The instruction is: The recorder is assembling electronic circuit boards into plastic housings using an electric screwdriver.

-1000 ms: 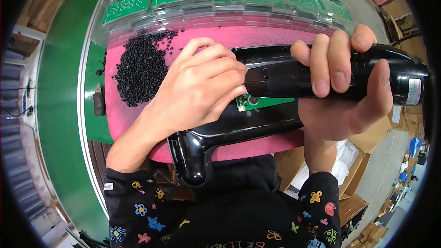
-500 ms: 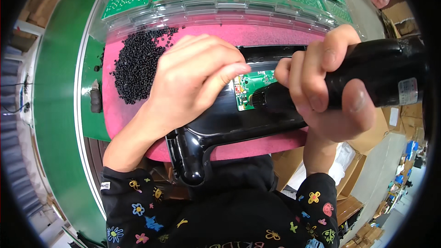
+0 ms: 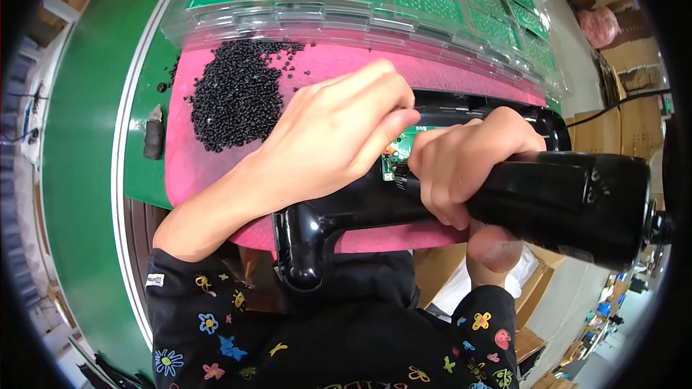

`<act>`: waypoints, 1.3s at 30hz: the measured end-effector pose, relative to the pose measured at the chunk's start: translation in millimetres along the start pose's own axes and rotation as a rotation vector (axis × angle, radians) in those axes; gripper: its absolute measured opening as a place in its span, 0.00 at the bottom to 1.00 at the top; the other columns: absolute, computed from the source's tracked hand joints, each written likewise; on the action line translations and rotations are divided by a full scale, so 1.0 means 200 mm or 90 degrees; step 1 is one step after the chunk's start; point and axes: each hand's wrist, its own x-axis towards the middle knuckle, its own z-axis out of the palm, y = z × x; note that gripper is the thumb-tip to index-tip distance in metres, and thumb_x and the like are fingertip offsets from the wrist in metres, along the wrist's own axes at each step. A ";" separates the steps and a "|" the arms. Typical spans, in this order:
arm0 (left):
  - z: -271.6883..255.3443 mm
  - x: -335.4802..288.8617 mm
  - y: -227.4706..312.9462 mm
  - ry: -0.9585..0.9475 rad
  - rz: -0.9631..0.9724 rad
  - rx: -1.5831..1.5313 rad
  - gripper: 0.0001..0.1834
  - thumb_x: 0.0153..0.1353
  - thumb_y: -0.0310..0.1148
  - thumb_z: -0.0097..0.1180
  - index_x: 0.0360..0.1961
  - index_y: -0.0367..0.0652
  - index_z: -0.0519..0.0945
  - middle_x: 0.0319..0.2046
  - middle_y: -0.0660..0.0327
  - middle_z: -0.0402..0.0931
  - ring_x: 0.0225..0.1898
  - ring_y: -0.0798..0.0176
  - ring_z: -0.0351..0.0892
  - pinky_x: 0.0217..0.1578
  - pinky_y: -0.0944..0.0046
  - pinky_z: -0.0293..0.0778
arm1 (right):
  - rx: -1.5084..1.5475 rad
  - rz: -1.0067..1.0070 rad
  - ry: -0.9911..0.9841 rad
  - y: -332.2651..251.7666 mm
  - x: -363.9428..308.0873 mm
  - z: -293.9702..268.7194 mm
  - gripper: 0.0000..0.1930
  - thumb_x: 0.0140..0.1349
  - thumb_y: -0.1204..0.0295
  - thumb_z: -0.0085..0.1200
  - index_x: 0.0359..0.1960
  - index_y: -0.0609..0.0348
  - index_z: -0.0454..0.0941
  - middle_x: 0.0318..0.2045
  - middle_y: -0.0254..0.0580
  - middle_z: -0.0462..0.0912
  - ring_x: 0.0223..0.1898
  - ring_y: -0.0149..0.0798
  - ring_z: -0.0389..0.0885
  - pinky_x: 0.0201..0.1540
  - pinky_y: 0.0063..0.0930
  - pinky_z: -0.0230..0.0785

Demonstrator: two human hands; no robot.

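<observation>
In my right hand [image 3: 476,166] is a black electric screwdriver [image 3: 569,198], fingers wrapped round its body. Its ribbed front end points left, down at a small green circuit board [image 3: 406,142] set in a black plastic housing [image 3: 353,209]. My left hand [image 3: 335,130] is closed, thumb and fingers pinched together just above the board's left side. Anything between those fingertips is hidden. The tool's tip and part of the board are covered by my hands. The housing lies on a pink mat [image 3: 191,180], with a rounded arm sticking out toward me.
Left of the housing is a heap of small black screws [image 3: 238,97], with strays around it. Clear plastic trays [image 3: 393,18] of green boards stand along the far side. A dark stubby lump [image 3: 153,137] lies on the green table [image 3: 86,173]. Cardboard boxes [image 3: 620,133] are at the right.
The screwdriver's rear end has swung down toward me, and my right hand has turned with it. My left hand has shifted slightly right, still pinched. The whole view has also shifted a little.
</observation>
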 end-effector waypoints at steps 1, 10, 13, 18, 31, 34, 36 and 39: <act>0.00 -0.01 -0.01 0.009 -0.003 0.007 0.04 0.62 0.23 0.57 0.35 0.33 0.76 0.31 0.53 0.75 0.32 0.50 0.78 0.35 0.58 0.75 | -0.019 0.002 -0.009 0.00 0.01 0.00 0.25 0.55 0.57 0.73 0.40 0.57 0.69 0.18 0.28 0.74 0.18 0.29 0.72 0.32 0.30 0.62; 0.00 -0.03 -0.02 -0.090 0.054 0.092 0.08 0.57 0.25 0.60 0.38 0.37 0.82 0.32 0.55 0.81 0.35 0.47 0.83 0.33 0.53 0.78 | 0.019 -0.055 0.016 0.05 0.04 0.05 0.24 0.55 0.57 0.74 0.37 0.57 0.70 0.16 0.27 0.73 0.16 0.28 0.71 0.30 0.29 0.62; -0.01 -0.04 -0.02 -0.109 0.048 0.104 0.07 0.57 0.27 0.61 0.37 0.38 0.83 0.31 0.55 0.81 0.34 0.47 0.83 0.32 0.53 0.78 | 0.095 -0.095 0.032 0.06 0.06 0.08 0.22 0.56 0.57 0.72 0.36 0.55 0.70 0.16 0.26 0.73 0.15 0.28 0.71 0.27 0.29 0.61; -0.01 -0.05 -0.03 -0.191 0.035 0.165 0.09 0.55 0.33 0.65 0.34 0.40 0.82 0.27 0.57 0.78 0.32 0.48 0.81 0.31 0.51 0.76 | 0.196 -0.157 0.079 0.07 0.03 0.09 0.21 0.54 0.69 0.73 0.42 0.63 0.74 0.17 0.31 0.73 0.18 0.26 0.66 0.27 0.25 0.61; 0.00 -0.02 -0.02 -0.232 0.061 0.115 0.09 0.56 0.33 0.66 0.36 0.41 0.83 0.32 0.58 0.82 0.34 0.51 0.82 0.33 0.55 0.78 | 0.198 -0.362 0.171 0.04 -0.06 -0.05 0.22 0.64 0.53 0.64 0.46 0.50 0.67 0.22 0.26 0.78 0.20 0.28 0.76 0.31 0.28 0.62; 0.00 -0.02 -0.03 -0.197 0.082 0.044 0.14 0.51 0.31 0.71 0.38 0.39 0.83 0.32 0.57 0.81 0.31 0.53 0.82 0.32 0.58 0.78 | 0.215 -0.354 0.179 0.01 -0.06 -0.05 0.20 0.63 0.55 0.63 0.44 0.49 0.67 0.21 0.24 0.77 0.19 0.25 0.76 0.33 0.26 0.62; 0.00 0.00 0.00 -0.218 0.018 -0.012 0.15 0.51 0.32 0.72 0.38 0.38 0.83 0.32 0.57 0.81 0.32 0.55 0.82 0.33 0.58 0.78 | 0.216 -0.350 0.189 0.00 -0.06 -0.06 0.18 0.61 0.57 0.62 0.42 0.49 0.67 0.19 0.22 0.77 0.17 0.23 0.74 0.35 0.23 0.62; -0.01 0.00 0.02 -0.239 -0.065 -0.027 0.22 0.48 0.33 0.74 0.43 0.38 0.81 0.39 0.57 0.81 0.34 0.58 0.83 0.36 0.59 0.79 | 0.082 -0.233 0.222 -0.05 -0.13 -0.15 0.20 0.58 0.54 0.63 0.40 0.50 0.68 0.18 0.22 0.75 0.14 0.23 0.71 0.30 0.25 0.60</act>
